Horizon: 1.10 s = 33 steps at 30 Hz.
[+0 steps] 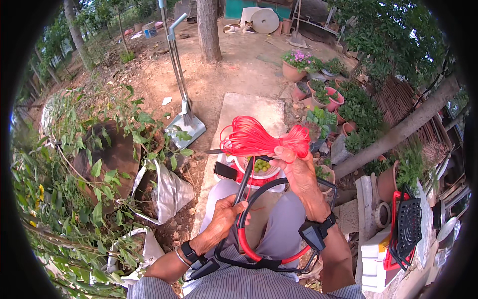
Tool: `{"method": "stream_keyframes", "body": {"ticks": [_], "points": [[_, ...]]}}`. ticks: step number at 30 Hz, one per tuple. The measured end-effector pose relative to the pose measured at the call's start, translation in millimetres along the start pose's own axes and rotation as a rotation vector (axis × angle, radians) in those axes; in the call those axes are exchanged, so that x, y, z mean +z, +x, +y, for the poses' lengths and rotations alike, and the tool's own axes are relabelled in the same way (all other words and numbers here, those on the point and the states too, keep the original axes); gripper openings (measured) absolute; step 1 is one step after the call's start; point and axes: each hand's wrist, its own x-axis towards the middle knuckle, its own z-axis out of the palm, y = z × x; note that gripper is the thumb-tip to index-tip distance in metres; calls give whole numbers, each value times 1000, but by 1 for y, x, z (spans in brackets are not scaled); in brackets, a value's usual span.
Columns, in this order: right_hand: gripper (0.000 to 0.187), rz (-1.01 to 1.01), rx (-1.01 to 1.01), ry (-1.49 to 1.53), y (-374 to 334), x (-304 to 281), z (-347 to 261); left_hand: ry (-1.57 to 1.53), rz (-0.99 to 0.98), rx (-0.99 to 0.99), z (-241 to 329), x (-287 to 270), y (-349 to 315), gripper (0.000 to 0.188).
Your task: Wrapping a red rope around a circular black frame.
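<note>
A bundle of bright red cord (256, 137), gathered at its right end, hangs over my lap. My right hand (296, 172) is closed on that narrow end, thumb and fingers pinching it. A black metal frame (243, 187) with a round ring rests against my lap. Red cord wraps (245, 244) cover the lower left part of the ring. My left hand (226, 219) grips the frame's left bar, thumb laid across it. A strand of red cord runs down from the bundle near this bar. My forearms hide part of the frame.
Beyond my knees stands a white basket (273, 172) with green fruit (261, 166), beside a dark phone (225, 171). A dustpan (185, 130) stands left, near leafy plants and white sacks (169, 194). Potted plants (321, 94) and a black-and-red rack-like item (407, 226) are right.
</note>
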Motion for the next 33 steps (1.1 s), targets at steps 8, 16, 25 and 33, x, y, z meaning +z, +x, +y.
{"method": "stream_keyframes", "body": {"ticks": [8, 16, 25, 33], "points": [[36, -101, -209, -997, -19, -28, 43, -36, 35, -23, 1, 0, -3, 9], [36, -109, -47, -1311, -21, -31, 24, 23, 27, 51, 2, 6, -8, 8], [28, -304, -454, -1293, -8, -28, 35, 46, 34, 58, 3, 6, -10, 10], [16, -298, -682, -1591, 2, -19, 54, 8, 112, 78, 7, 7, -9, 9]]}}
